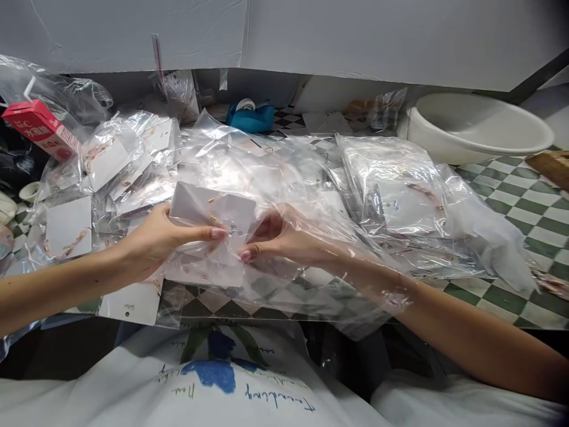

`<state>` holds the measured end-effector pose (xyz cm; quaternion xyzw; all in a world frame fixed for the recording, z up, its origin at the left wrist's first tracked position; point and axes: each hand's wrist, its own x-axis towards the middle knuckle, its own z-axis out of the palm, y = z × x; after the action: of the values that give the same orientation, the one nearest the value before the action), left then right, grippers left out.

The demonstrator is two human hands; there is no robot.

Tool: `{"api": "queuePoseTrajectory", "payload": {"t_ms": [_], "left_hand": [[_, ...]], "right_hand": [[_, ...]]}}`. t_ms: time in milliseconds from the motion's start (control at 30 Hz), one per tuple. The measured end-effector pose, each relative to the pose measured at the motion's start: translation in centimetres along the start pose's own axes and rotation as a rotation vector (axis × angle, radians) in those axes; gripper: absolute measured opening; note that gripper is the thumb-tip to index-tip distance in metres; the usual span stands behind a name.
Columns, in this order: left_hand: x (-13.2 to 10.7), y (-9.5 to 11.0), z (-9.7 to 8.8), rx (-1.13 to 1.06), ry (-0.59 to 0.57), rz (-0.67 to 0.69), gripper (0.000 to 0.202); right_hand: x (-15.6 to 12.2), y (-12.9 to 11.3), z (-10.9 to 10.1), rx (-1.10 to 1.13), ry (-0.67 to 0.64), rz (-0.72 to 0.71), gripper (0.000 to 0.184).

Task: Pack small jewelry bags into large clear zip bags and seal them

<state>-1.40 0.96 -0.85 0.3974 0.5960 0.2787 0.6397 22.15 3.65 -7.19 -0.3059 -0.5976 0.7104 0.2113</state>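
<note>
My left hand pinches a white jewellery card with a small gold-toned chain on it, holding it through or against a clear plastic bag. My right hand lies behind the plastic film, its fingertips close to my left thumb and curled around the bag near the card's lower edge. Another white card with a pinkish-gold chain lies to the left of my left wrist. A further card sits just below that wrist.
Piles of bagged cards cover much of the green-and-white checkered table. A white plastic basin stands at the back right, a teal tape dispenser at the back, and a red-and-white carton at the left.
</note>
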Motion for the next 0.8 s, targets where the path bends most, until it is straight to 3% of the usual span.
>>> {"api": "queuePoseTrajectory", "payload": {"t_ms": [133, 233, 433, 533, 633, 800], "left_hand": [[-0.2, -0.3, 0.8, -0.089, 0.069, 0.010, 0.046], [-0.1, -0.4, 1.1, -0.075, 0.080, -0.010, 0.046], [1.1, 0.3, 0.1, 0.065, 0.020, 0.055, 0.034], [2.2, 1.1, -0.9, 0.119, -0.046, 0.021, 0.033], [3.2, 1.9, -1.5, 0.126, -0.026, 0.031, 0.035], [3.5, 2.4, -0.4, 0.077, -0.019, 0.079, 0.025]], "right_hand": [[0.1, 0.2, -0.3, -0.005, -0.058, -0.062, 0.028], [0.1, 0.3, -0.2, 0.012, -0.088, -0.001, 0.028], [0.0, 0.0, 0.8, 0.036, 0.028, 0.071, 0.036], [0.0, 0.3, 0.7, 0.047, 0.096, 0.095, 0.035], [0.0, 0.7, 0.6, 0.043, 0.144, 0.091, 0.036], [0.0, 0.4, 0.9, 0.037, 0.150, 0.030, 0.034]]}}
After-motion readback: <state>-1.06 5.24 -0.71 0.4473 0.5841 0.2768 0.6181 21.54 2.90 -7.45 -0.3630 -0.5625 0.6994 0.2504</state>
